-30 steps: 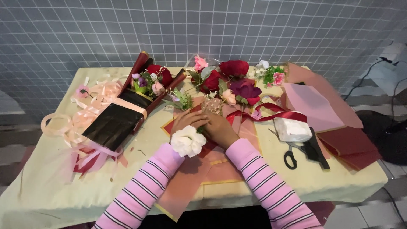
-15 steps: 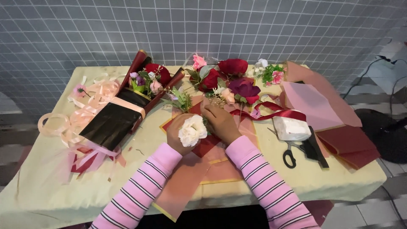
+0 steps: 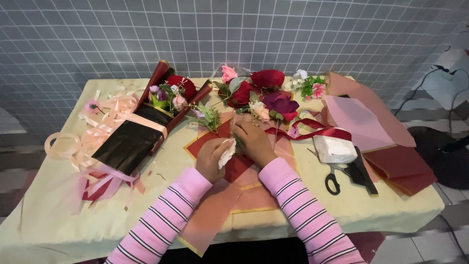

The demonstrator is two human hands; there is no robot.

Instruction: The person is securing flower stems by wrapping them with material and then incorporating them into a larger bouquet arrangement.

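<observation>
A white flower [image 3: 226, 152] sits pinched in the left hand [image 3: 213, 159], held just above the red wrapping paper [image 3: 234, 166] at the bench [image 3: 63, 215] middle; the right hand [image 3: 251, 142] curls beside it, steadying stems against loose flowers [image 3: 266, 93], scissors [image 3: 334, 178] lying well apart
</observation>
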